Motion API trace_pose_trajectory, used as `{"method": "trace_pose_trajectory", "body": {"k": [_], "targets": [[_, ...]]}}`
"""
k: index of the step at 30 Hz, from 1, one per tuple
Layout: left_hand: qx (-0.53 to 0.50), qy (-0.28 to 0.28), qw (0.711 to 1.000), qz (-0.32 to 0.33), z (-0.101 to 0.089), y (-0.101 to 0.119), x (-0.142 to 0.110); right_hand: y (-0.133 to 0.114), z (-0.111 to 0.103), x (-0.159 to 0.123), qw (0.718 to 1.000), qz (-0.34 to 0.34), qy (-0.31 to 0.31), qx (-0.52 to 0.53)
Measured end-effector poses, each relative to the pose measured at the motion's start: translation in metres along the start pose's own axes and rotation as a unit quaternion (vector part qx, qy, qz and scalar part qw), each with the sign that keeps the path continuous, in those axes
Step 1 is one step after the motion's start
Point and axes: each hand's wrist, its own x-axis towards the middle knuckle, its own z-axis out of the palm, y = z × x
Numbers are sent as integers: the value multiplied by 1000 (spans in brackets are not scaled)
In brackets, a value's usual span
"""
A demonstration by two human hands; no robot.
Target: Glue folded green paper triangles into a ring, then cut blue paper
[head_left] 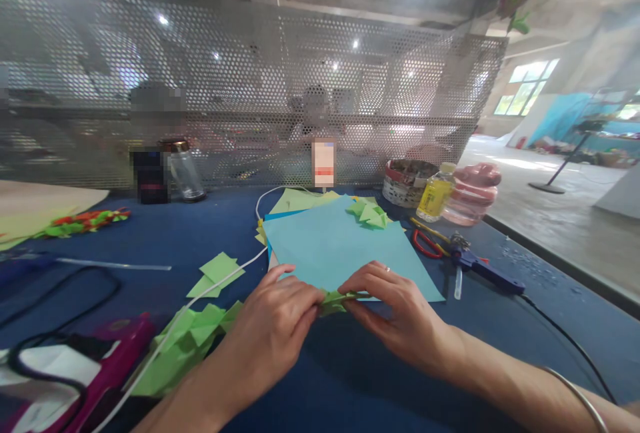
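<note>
My left hand point(273, 326) and my right hand point(400, 310) meet at the table's middle, both pinched on a small folded green paper piece point(336, 300) held between their fingertips. The piece sits at the near edge of a light blue paper sheet point(340, 243) lying on the blue table point(200, 233). A ring shows on my right hand and a thin bangle on that wrist. Loose green paper squares point(187, 343) lie heaped to the left of my left hand.
A blue glue gun point(483, 270) and red scissors point(426, 243) lie right of the sheet. A yellow bottle point(435, 196), pink container point(473, 193) and basket point(406, 181) stand behind. A glass jar point(185, 170), white cord point(220, 280) and magenta tool point(107, 363) lie left. Perforated metal screen behind.
</note>
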Motion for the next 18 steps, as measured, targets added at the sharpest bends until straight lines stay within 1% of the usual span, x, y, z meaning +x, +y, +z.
{"method": "trace_pose_trajectory", "body": {"k": [3, 7, 11, 18], "targets": [[-8, 6, 1000, -6, -1, -1, 0, 4, -2, 1, 1000, 18, 19, -9], [-2, 9, 1000, -10, -3, -2, 2, 11, -7, 3, 996, 76, 36, -18], [5, 14, 1000, -20, -5, 1, 2, 14, -9, 4, 991, 127, 20, -20], [4, 13, 1000, -23, -7, 2, 2, 13, -6, 5, 985, 173, -20, 18]]}}
